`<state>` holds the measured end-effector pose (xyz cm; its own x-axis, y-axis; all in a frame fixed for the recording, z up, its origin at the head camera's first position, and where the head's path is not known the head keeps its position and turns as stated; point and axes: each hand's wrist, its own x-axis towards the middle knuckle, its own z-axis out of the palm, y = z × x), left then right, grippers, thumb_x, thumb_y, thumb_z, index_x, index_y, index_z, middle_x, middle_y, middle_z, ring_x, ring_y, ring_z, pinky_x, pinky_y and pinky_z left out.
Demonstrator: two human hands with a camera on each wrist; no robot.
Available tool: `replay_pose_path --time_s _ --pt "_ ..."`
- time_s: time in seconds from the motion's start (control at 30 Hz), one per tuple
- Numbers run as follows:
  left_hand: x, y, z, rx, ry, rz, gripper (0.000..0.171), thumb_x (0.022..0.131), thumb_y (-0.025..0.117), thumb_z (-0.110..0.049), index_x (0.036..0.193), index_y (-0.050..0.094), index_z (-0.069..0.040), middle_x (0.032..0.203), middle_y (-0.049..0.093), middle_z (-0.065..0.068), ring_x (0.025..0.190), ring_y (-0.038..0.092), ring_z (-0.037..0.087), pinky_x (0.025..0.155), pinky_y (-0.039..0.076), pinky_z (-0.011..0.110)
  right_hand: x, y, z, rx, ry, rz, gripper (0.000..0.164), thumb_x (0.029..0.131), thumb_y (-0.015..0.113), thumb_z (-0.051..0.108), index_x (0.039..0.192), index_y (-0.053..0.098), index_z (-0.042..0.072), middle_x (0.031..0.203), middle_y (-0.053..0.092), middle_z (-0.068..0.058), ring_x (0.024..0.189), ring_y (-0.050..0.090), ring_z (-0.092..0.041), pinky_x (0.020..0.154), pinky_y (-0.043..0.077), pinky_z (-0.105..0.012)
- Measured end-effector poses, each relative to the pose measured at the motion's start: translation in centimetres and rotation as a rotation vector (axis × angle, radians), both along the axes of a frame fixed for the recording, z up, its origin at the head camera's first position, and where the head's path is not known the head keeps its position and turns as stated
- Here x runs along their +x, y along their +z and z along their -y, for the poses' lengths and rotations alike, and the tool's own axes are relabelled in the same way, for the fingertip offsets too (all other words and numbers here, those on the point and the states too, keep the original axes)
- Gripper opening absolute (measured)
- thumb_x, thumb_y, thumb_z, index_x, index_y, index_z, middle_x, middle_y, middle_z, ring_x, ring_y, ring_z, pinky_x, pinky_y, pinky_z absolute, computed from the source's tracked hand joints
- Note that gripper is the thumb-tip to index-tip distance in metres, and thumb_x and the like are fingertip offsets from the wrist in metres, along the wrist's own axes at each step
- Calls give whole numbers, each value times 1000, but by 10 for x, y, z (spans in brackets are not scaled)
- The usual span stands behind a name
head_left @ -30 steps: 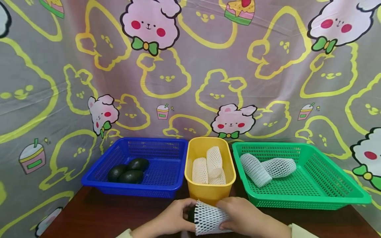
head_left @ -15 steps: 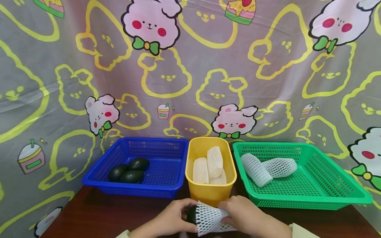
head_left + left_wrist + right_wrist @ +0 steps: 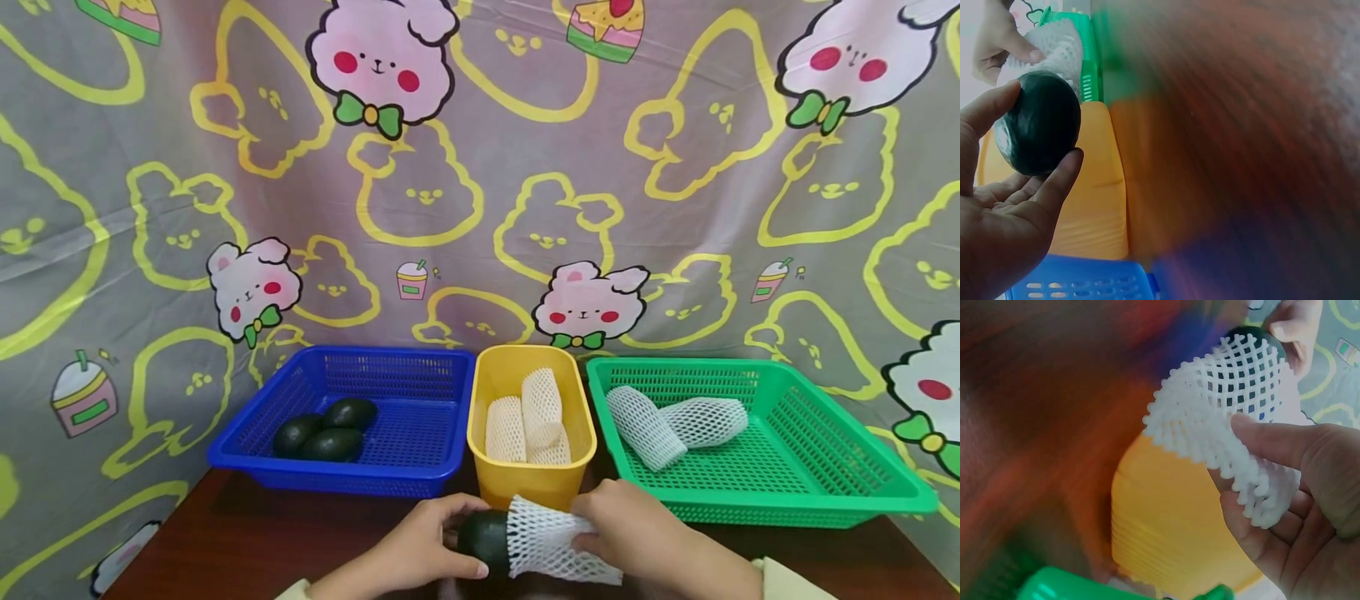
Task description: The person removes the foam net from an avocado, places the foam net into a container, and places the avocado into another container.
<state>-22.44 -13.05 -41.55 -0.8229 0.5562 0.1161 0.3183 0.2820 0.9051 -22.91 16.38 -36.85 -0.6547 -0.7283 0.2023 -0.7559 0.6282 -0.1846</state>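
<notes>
In the head view my left hand (image 3: 420, 542) grips a dark green avocado (image 3: 482, 542) by its left end, thumb below and fingers above. My right hand (image 3: 637, 525) pinches a white foam net sleeve (image 3: 546, 542) by its right part. The sleeve's flared mouth meets the avocado's right end, and the rest of the sleeve trails off to the right. The left wrist view shows the avocado (image 3: 1041, 125) largely bare between thumb and fingers. Through the mesh of the foam net sleeve (image 3: 1241, 381), dark avocado skin shows in the right wrist view.
A blue basket (image 3: 420, 477) with several avocados stands at left. Behind the hands is a yellow bin (image 3: 528, 483) holding foam net sleeves (image 3: 542, 408). At right, a green basket (image 3: 772, 504) contains two sleeved items (image 3: 647, 427). All stand on a dark wooden table (image 3: 225, 542).
The sleeve and right hand have shifted right, away from the left hand. More bare avocado shows between the left fingers and the sleeve's mouth. Baskets and bin are unchanged.
</notes>
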Motion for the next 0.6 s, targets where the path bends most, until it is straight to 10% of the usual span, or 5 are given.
replay_pose_path --time_s 0.6 --pt "4 4 15 -23 39 -19 53 74 84 -18 120 60 -4 108 64 1 93 64 11 74 54 24 17 41 -15 4 -48 -12 17 78 81 26 74 65 22 66 56 19 56 49 3 48 43 -23"
